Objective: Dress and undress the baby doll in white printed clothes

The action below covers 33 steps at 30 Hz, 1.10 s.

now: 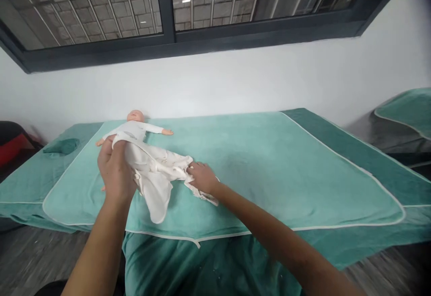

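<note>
A white baby garment (156,163) with a faint print stretches between my two hands above the green bed cover. My left hand (116,166) pinches its upper left edge and lifts it. My right hand (203,177) is closed on its other end, low over the cover, with some fingers hidden by cloth. A loose flap of the garment hangs down in the middle. Behind my left hand lies a baby doll (129,128) on its back in a white long-sleeved top, arms spread. Its lower body is mostly hidden by the garment and my hand.
A light green cover (269,166) with white piping lies over the darker green bed (363,152). A small dark green pillow (61,146) rests at the left. The white wall and a barred window (175,40) stand behind. Another green-covered surface (409,107) is at the right.
</note>
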Tool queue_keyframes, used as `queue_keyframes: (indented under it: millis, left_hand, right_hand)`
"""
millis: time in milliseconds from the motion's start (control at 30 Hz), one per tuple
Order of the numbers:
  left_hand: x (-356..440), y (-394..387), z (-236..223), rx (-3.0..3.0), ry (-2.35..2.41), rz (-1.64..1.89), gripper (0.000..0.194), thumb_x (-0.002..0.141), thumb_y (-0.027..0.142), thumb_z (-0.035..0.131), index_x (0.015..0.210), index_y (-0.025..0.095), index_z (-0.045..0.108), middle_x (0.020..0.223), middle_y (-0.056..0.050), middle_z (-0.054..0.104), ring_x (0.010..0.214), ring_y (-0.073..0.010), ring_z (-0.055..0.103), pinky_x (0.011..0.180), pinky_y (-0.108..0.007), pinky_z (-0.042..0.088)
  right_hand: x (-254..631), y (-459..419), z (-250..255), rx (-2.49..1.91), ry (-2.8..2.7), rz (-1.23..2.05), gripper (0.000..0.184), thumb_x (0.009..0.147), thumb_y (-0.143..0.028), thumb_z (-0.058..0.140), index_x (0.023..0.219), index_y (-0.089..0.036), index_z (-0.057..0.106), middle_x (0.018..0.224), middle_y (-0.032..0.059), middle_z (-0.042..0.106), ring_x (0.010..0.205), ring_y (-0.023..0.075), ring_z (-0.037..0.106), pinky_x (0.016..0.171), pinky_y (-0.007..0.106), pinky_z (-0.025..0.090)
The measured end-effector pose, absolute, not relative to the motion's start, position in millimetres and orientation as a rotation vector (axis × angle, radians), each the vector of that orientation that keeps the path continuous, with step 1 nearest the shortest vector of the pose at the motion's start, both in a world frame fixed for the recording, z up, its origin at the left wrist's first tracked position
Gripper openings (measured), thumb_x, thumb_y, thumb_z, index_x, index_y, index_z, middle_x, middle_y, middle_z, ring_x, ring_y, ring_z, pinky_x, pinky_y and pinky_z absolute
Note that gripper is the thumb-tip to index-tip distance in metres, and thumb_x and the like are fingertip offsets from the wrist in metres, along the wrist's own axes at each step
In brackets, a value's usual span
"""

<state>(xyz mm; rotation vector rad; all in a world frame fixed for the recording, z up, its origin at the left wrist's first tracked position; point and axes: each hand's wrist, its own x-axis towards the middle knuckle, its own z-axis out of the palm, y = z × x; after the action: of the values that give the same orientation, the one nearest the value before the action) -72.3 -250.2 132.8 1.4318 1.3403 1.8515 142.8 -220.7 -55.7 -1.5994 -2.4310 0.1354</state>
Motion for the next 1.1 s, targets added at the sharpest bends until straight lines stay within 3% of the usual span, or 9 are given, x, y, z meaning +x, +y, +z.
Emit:
queue_keyframes:
  millis: [233,367,467,567,633,767,900,1000,1100]
  left_hand:
    - [-65.5,-240.9,103.2,1.36,1.408,1.807,0.017,0.082,0.037,0.059,0.082,0.02,0.059,0.067,0.004,0.046,0.063,-0.0114,0.046,0.057,-0.021,0.038]
    - [-56.5,-238.4,101.9,1.421,1.399,1.658,0.016,0.081,0.035,0.059,0.085,0.02,0.064,0.07,0.003,0.055,0.066,-0.0128,0.051,0.059,-0.021,0.041]
    - [-48.6,-235.1,104.7,1.533,1.376,1.536,0.017,0.082,0.034,0.058,0.087,0.02,0.066,0.075,0.002,0.061,0.071,-0.0145,0.055,0.063,-0.023,0.044]
    - [-43.3,-231.4,105.5,1.675,1.358,1.387,0.017,0.083,0.032,0.057,0.086,0.02,0.068,0.077,0.002,0.065,0.073,-0.0155,0.057,0.066,-0.024,0.045]
    - [-40.7,-230.0,104.7,1.763,1.35,1.293,0.018,0.084,0.032,0.056,0.087,0.02,0.069,0.079,0.002,0.067,0.074,-0.016,0.058,0.067,-0.025,0.045]
    - [-33.8,-233.1,105.7,1.918,1.338,1.174,0.017,0.085,0.031,0.055,0.089,0.02,0.069,0.082,0.002,0.07,0.075,-0.0167,0.061,0.067,-0.026,0.044]
    - [-30.2,-245.6,111.7,2.182,1.308,1.046,0.016,0.087,0.026,0.053,0.092,0.023,0.068,0.078,0.003,0.07,0.069,-0.016,0.061,0.066,-0.026,0.043]
    - [-38.4,-256.3,116.3,2.462,1.36,0.907,0.016,0.09,0.025,0.052,0.095,0.024,0.067,0.083,0.001,0.071,0.073,-0.0179,0.063,0.066,-0.027,0.041]
    - [-53.1,-261.5,118.0,2.7,1.577,0.701,0.018,0.091,0.025,0.051,0.1,0.024,0.066,0.093,-0.003,0.071,0.077,-0.0206,0.064,0.06,-0.029,0.037]
  right_hand:
    - [262.1,-259.0,-57.0,-2.012,-2.077,0.139,0.02,0.09,-0.031,0.061,0.106,-0.021,0.07,0.106,0.0085,0.066,0.096,0.0223,0.062,0.078,0.03,0.042]
    - [338.8,-292.6,-64.4,-2.381,-1.853,0.066,0.029,0.094,-0.038,0.054,0.112,-0.019,0.068,0.111,0.0128,0.066,0.098,0.0267,0.063,0.077,0.034,0.044]
    - [362.1,-309.5,-61.2,-2.452,-1.855,0.091,0.037,0.093,-0.041,0.053,0.121,-0.02,0.065,0.127,0.0162,0.062,0.112,0.0323,0.061,0.086,0.042,0.048]
    - [345.8,-315.1,-45.5,-2.318,-1.93,0.073,0.048,0.086,-0.034,0.061,0.133,-0.027,0.059,0.145,0.0133,0.053,0.131,0.0369,0.051,0.105,0.058,0.04]
    - [311.4,-314.1,-30.1,-2.149,-1.953,0.021,0.053,0.083,-0.03,0.062,0.136,-0.028,0.056,0.146,0.0125,0.053,0.133,0.0378,0.05,0.11,0.065,0.033]
    - [206.4,-303.0,-1.7,-1.569,-2.048,0.125,0.047,0.093,-0.038,0.06,0.137,-0.026,0.053,0.138,0.0118,0.059,0.127,0.0301,0.055,0.11,0.053,0.04]
    - [124.7,-276.7,13.6,-1.349,-1.966,0.048,0.04,0.096,-0.036,0.057,0.133,-0.023,0.055,0.134,0.0133,0.062,0.126,0.0288,0.055,0.114,0.049,0.037]
    - [112.4,-255.1,21.2,-1.327,-1.893,0.037,0.029,0.098,-0.025,0.046,0.121,-0.024,0.063,0.115,0.0092,0.069,0.112,0.0264,0.061,0.109,0.044,0.04]
    - [135.7,-240.1,26.0,-1.359,-1.8,0.012,0.032,0.093,-0.019,0.045,0.116,-0.024,0.066,0.114,0.0076,0.071,0.112,0.0267,0.061,0.105,0.041,0.043]
